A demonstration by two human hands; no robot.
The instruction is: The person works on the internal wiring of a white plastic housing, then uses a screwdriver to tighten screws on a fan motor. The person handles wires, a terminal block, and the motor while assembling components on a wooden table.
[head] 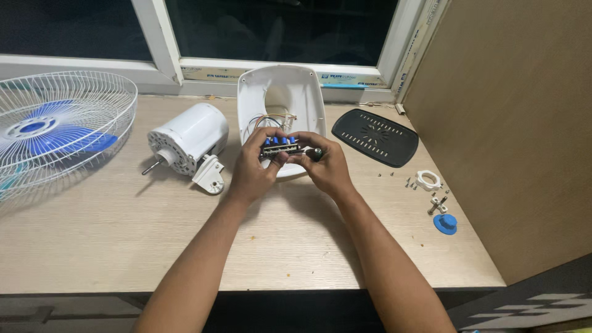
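- We hold the switch block, a dark strip with a row of blue push buttons, between both hands, just above the open white base housing at the back of the bench.
- Our left hand pinches the left end of the switch block; the grip is pressed against it, thumb below and fingers above.
- Our right hand pinches the right end, with the grip closed on the block and a small dark part at its edge.
- Thin coloured wires run from the housing interior toward the block.
- The white motor lies on its side to the left of the housing, shaft pointing left.
- The wire guard with the blue blade rests at the far left.
- A black vented plate lies to the right; a white ring, small screws and a blue cap sit near the right edge.
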